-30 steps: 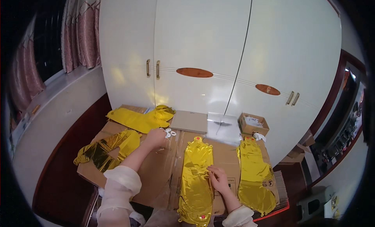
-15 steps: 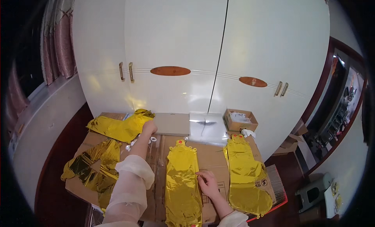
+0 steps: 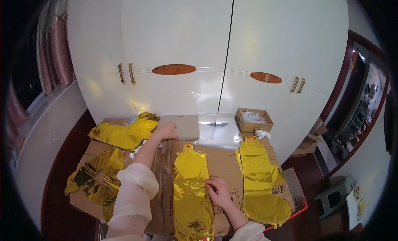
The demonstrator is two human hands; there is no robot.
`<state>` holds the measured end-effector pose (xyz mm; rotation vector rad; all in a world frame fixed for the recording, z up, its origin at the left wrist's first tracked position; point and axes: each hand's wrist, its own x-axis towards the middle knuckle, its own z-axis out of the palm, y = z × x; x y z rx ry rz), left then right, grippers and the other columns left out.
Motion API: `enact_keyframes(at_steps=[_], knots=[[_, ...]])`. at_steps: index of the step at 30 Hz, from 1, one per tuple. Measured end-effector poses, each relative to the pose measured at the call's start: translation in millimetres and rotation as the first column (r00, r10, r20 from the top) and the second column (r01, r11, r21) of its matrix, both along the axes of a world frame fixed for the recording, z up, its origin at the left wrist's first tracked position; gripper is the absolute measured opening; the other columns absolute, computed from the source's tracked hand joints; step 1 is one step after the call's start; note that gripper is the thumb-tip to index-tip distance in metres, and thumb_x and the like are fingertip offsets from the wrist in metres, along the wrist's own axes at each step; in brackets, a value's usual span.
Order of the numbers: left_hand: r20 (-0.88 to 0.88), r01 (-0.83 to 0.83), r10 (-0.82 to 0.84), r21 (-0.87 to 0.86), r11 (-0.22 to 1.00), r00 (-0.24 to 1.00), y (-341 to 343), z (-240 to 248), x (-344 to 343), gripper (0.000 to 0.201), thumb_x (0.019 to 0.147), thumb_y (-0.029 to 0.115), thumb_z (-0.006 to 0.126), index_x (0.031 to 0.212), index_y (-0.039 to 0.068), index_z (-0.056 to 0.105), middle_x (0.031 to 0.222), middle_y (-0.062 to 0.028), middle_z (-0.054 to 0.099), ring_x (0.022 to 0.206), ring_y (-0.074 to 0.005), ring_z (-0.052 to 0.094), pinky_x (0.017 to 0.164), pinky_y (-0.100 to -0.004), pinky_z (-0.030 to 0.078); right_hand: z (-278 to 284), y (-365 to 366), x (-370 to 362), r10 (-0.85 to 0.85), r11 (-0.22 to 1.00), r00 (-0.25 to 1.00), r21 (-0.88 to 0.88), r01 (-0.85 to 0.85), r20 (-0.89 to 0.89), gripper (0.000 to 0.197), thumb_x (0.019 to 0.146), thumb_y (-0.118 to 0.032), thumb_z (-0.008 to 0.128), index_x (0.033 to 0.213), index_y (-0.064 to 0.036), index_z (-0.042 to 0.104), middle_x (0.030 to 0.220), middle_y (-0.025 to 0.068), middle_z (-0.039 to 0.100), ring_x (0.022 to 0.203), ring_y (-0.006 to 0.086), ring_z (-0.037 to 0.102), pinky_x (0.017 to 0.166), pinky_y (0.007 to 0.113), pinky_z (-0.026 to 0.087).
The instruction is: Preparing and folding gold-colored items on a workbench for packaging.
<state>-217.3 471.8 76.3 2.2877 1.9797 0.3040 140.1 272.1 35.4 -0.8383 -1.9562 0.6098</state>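
In the middle of the cardboard-covered table lies a long flat gold foil balloon (image 3: 190, 174), uninflated, with a red dot at its top. My right hand (image 3: 219, 192) is at its right edge, fingers bent and fingertips closed on the foil. Farther off, my left hand (image 3: 166, 131) reaches over the left part of a stack of grey-brown card sheets (image 3: 182, 121). Its fingers point down and to the right; their tips are partly hidden, so a grip cannot be made out. Small white rings (image 3: 160, 145) lie beside my left wrist.
More gold foil balloons lie at the far left (image 3: 120, 135), near left (image 3: 97, 174) and right (image 3: 261, 179). Clear plastic sheets (image 3: 217, 131) lie beside the card. A small carton (image 3: 253, 120) holding white packets stands at the back right, before the white cabinet (image 3: 174, 33).
My left hand has moved right, from beside the far-left gold foil to over the card sheets. My right hand stays at the middle balloon's edge. The whole view has shifted slightly.
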Motion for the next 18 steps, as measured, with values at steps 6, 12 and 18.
enact_keyframes(at_steps=[6,12,18], knots=[[-0.018,0.237,-0.236,0.124,0.964,0.972,10.5,-6.0,60.5,0.039,0.083,0.036,0.064,0.110,0.007,0.065,0.114,-0.0147,0.064,0.107,-0.0320,0.060,0.089,-0.0429,0.049,2.0,-0.8,1.6,0.002,1.000,0.999,-0.012,-0.001,0.033,0.017,0.085,-0.012,0.062,0.101,-0.0067,0.067,0.101,0.0110,0.065,0.100,0.0317,0.058,0.088,0.042,0.045],[-0.130,0.205,-0.195,0.076,0.976,0.972,20.6,-8.7,94.3,0.026,0.085,0.032,0.062,0.094,0.009,0.068,0.097,-0.0134,0.068,0.093,-0.0339,0.064,0.080,-0.0451,0.052,-2.2,2.3,4.7,0.017,1.000,0.999,-0.018,-0.016,0.032,0.017,0.085,-0.011,0.062,0.101,-0.0057,0.066,0.100,0.0118,0.064,0.100,0.0319,0.058,0.088,0.040,0.045],[-0.289,0.272,-0.248,0.046,0.961,0.925,21.4,-18.6,66.9,0.027,0.093,0.034,0.051,0.092,0.011,0.065,0.088,-0.0127,0.068,0.083,-0.0355,0.065,0.075,-0.0478,0.050,0.1,0.3,4.3,0.033,0.999,0.999,-0.032,-0.032,0.039,0.016,0.087,-0.013,0.062,0.101,-0.0068,0.066,0.101,0.0111,0.064,0.103,0.0313,0.058,0.090,0.041,0.044]])
